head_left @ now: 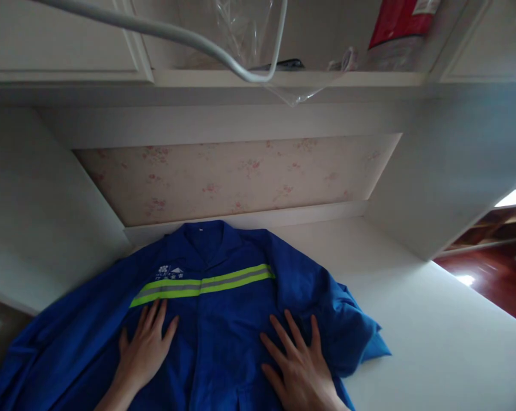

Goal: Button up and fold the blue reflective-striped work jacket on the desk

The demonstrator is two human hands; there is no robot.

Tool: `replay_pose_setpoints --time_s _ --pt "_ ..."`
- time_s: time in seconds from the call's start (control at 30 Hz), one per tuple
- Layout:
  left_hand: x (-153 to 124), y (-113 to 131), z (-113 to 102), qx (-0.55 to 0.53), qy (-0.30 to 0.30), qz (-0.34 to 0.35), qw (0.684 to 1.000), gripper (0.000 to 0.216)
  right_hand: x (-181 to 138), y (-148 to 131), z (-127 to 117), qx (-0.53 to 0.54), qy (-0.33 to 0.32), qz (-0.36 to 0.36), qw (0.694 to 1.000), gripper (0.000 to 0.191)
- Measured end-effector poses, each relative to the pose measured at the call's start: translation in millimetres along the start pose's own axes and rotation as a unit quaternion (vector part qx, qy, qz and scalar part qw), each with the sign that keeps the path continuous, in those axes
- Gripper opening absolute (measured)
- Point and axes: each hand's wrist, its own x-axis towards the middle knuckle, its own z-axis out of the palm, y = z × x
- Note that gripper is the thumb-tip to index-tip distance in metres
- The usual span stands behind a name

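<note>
A blue work jacket (224,319) with a yellow-green reflective stripe (202,282) across the chest lies front up on a white table (433,331), its collar toward the wall. My left hand (144,345) rests flat on the jacket's left front, fingers spread, just below the stripe. On the right front lies my right hand (294,362), also flat with fingers apart. The jacket's right sleeve (352,331) is bunched near the table's middle. The left sleeve spreads toward the lower left corner.
White cabinet walls (450,171) flank the table on both sides, with floral wallpaper (236,177) behind. A shelf (292,77) above holds a red-labelled package (397,25) and clear plastic. A white hanger (224,48) hangs overhead. Red wooden floor (493,279) shows at right.
</note>
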Motion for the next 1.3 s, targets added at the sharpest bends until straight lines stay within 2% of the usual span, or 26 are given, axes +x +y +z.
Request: replay_pose_setpoints --time_s 0.2,0.37,0.43,0.5,0.57,0.6,0.67,0.73,0.83,0.93,1.0,1.1,1.17,1.3 --pt "25.0 -7.8 -1.9 -0.037 0.031 -0.013 0.999 0.069 18.8 -5.6 -11.5 0.006 0.011 0.013 1.000 0.048" --pt "19.3 -5.4 -7.7 -0.048 0.062 -0.005 0.997 0.066 17.3 -9.6 -11.1 0.018 0.063 0.000 0.998 0.043" --pt "6.9 6.6 -20.5 -0.030 0.094 0.007 0.995 0.061 13.3 -14.3 -13.8 0.050 0.100 -0.001 0.994 0.033" --pt "-10.4 29.0 -38.6 -0.047 0.148 0.029 0.987 0.055 12.3 -21.0 -18.0 0.118 0.123 0.010 0.985 0.029" --pt "-29.2 60.6 -55.4 -0.158 0.186 0.045 0.969 0.047 17.5 -27.6 -21.1 0.235 0.108 0.020 0.966 0.029" --pt "-37.6 78.3 -61.0 -0.252 0.183 0.046 0.949 0.043 22.7 -30.0 -21.3 0.299 0.091 0.025 0.949 0.028" --pt "-49.0 112.7 -63.4 -0.420 0.111 0.030 0.900 0.035 37.1 -32.4 -17.7 0.397 0.067 0.036 0.915 0.030" --pt "-51.0 139.6 -54.0 -0.496 0.036 0.016 0.867 0.034 52.9 -31.3 -9.3 0.447 0.074 0.064 0.889 0.035" --pt "-40.1 159.9 -28.9 -0.494 -0.002 0.022 0.869 0.035 70.6 -23.8 6.5 0.522 0.089 0.113 0.841 0.044" --pt "-26.7 162.7 -8.2 -0.479 -0.029 0.049 0.876 0.032 77.5 -14.4 17.8 0.581 0.060 0.128 0.802 0.049" --pt "-22.6 160.8 -0.8 -0.469 -0.045 0.066 0.879 0.031 78.3 -10.9 20.9 0.571 0.030 0.114 0.813 0.049" --pt "-22.7 157.0 4.3 -0.456 -0.053 0.083 0.885 0.030 78.3 -11.4 19.7 0.495 0.005 0.080 0.865 0.047" --pt "-24.2 154.9 6.7 -0.446 -0.059 0.095 0.888 0.028 78.6 -13.3 17.0 0.456 -0.001 0.058 0.888 0.044" --pt "-26.8 152.8 11.2 -0.424 -0.075 0.118 0.895 0.020 78.7 -15.6 12.0 0.443 -0.006 0.047 0.895 0.037"
